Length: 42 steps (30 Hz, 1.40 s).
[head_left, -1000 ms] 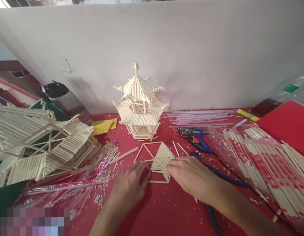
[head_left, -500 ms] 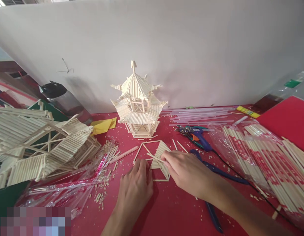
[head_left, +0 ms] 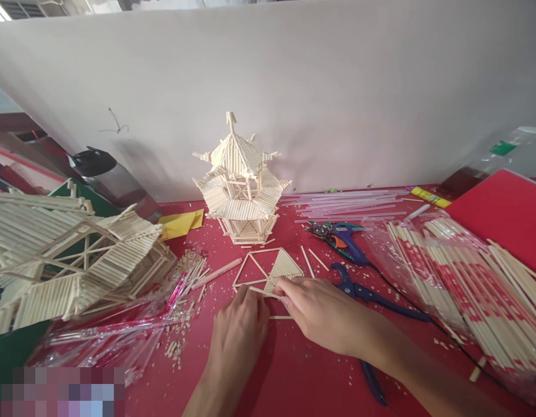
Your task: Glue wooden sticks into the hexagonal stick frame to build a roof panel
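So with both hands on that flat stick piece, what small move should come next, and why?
Probably press the loose stick flat against the triangular panel and line up its ends. The right hand pinches one end beside the panel's lower edge, the left hand steadies the other, and the stick lies at a slant, not visibly seated. The glue gun lies untouched nearby.

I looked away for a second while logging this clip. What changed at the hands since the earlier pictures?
The right hand slid left over the stick panel and now pinches a loose stick at its near edge. The left hand shifted slightly right and touches that stick's other end. The pagoda, glue gun and pliers stayed put.
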### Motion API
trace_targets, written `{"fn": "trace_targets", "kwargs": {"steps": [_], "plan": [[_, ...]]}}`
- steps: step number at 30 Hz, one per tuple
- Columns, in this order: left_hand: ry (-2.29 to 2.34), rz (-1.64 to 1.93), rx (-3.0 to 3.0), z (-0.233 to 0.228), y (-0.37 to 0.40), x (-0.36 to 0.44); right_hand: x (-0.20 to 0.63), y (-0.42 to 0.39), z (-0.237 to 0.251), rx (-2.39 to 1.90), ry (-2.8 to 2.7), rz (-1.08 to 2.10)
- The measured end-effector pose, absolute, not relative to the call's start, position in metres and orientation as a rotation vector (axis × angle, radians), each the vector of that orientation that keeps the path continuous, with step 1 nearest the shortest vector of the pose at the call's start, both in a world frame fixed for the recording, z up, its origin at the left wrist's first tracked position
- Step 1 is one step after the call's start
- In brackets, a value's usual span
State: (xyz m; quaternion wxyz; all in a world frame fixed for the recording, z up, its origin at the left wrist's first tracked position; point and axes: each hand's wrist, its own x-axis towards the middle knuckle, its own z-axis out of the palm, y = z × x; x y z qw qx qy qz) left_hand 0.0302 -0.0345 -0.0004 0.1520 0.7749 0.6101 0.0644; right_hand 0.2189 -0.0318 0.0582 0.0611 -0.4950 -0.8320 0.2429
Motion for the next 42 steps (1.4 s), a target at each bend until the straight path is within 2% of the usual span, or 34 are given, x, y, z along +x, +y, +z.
{"fn": "trace_targets", "kwargs": {"steps": [12, 19, 29, 42], "plan": [[1.848, 0.280, 2.180, 0.008, -0.026, 0.011, 0.221, -0.031, 0.056, -1.501, -2.478, 0.773], [1.735, 0.211, 2.156, 0.003, -0.032, 0.025, 0.222, -0.029, 0.057, -1.495, -2.456, 0.789], [1.822, 0.265, 2.017, 0.002, -0.030, 0.033, 0.224, -0.028, 0.054, -1.489, -2.459, 0.788], [1.888, 0.129, 2.259, 0.000, -0.038, 0.041, 0.220, -0.027, 0.058, -1.559, -2.463, 0.826]]}}
